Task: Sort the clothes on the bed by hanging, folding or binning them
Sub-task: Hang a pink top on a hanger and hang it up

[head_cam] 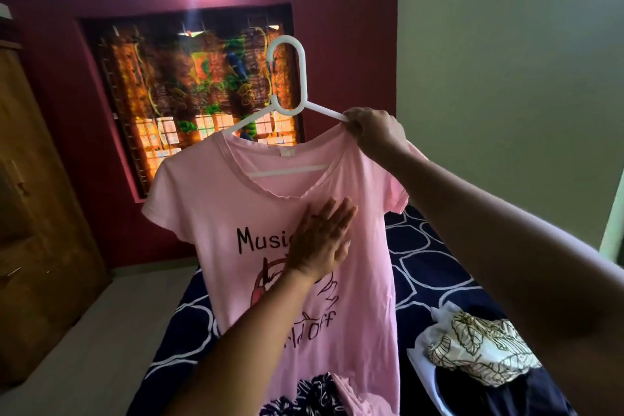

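The right hand [369, 133] is closed in a pinch over the right arm of the white plastic hanger [290, 78], with the collar bunched under the fingers. The left hand [320, 243] lies flat, fingers straight, on the chest of the pink short-sleeved cotton T-shirt [209, 206] and grasps nothing.

The weak point is likely that right shoulder. The hand hides whether the hanger's end sits inside the sleeve, and the neckline is wide and stretchy. If the pinch lets go first, that side may slide off and the shirt drop. All the weight hangs from one arm of the hanger, so it could also tip. The hem trails into a dark printed garment [314, 395] at the bed's near edge and might drag it along.

The shirt hangs in the air over the navy, white-patterned bed [435, 267], front facing the person. It has a scalloped collar, black lettering and a cartoon print, and the cloth is thin and limp. A white plastic bag of leaf-print cloth [483, 344] lies near the bed's right edge.
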Available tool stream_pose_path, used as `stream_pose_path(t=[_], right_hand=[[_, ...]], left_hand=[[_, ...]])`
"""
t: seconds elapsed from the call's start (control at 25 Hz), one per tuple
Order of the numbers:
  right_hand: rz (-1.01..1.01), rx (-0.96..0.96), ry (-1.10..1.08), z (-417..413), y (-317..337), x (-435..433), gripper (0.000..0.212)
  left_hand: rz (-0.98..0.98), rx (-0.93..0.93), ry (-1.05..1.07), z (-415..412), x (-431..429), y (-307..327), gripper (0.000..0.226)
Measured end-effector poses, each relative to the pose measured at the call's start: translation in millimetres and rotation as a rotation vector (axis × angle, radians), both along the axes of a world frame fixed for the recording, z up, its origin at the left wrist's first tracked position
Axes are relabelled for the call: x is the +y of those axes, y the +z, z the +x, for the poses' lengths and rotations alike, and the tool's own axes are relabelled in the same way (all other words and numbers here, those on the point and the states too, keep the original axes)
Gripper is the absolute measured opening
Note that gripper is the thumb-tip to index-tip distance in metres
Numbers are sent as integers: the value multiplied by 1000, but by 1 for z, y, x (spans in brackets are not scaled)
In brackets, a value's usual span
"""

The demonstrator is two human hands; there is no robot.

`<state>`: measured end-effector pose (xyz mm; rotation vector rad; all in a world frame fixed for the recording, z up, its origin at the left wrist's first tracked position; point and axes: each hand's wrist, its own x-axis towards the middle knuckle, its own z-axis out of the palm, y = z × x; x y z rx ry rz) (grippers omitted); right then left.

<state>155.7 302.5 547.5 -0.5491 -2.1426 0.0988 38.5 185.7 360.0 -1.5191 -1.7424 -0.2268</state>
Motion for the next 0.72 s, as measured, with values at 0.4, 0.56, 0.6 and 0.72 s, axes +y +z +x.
stream_pose_path(t=[0.4, 0.56, 0.6, 0.72], right_hand=[[-7, 9, -97, 16, 10, 15, 30], [-25, -4, -87, 15, -5, 24, 32], [-29, -6, -80, 14, -9, 24, 31], [-33, -29, -51, 6, -19, 19, 30]], left_hand=[[-544, 431, -251, -7, -31, -89, 67], [166, 94, -72, -33, -50, -30, 76], [124, 0, 34, -37, -56, -26, 76], [-621, -174, 291, -54, -77, -63, 68]])
